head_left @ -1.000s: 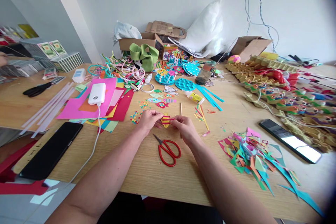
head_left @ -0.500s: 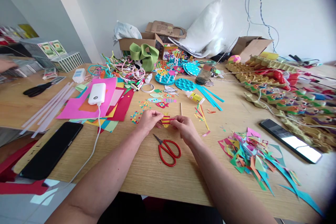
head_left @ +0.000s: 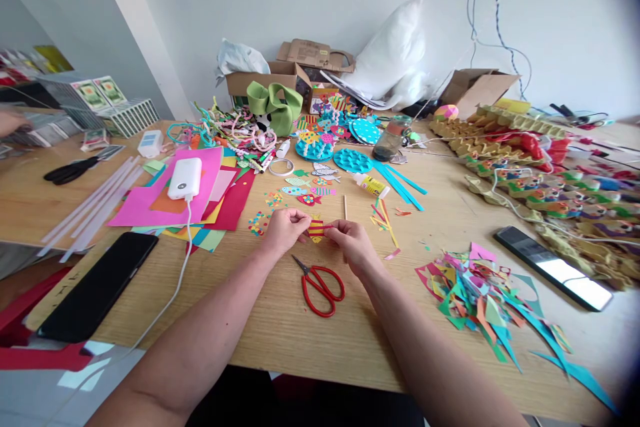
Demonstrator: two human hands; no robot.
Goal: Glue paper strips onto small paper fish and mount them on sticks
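Between my hands is a small yellow paper fish [head_left: 316, 229] with red stripes across it. My left hand [head_left: 288, 229] pinches its left side, and my right hand [head_left: 349, 237] pinches the right side, where the red strips end. Closer to me lie red-handled scissors [head_left: 323, 288], blades pointing away to the left. Just beyond my hands are several finished-looking paper fish, among them a red one [head_left: 309, 199]. A thin wooden stick [head_left: 345, 207] lies beyond my right hand, and small paper dots [head_left: 258, 223] are scattered left of my left hand.
Paper scraps [head_left: 493, 303] and a phone [head_left: 553, 268] lie to the right. A glue bottle [head_left: 371, 185] lies beyond my right hand. At left are coloured sheets [head_left: 135, 207], a white power bank [head_left: 185, 179] with a cable, and a black phone [head_left: 97, 287]. Another person's hand [head_left: 14, 121] shows far left.
My hands and the striped paper fish stay almost still. At the far left edge, the other person's hand has come further into view and shifted slightly.
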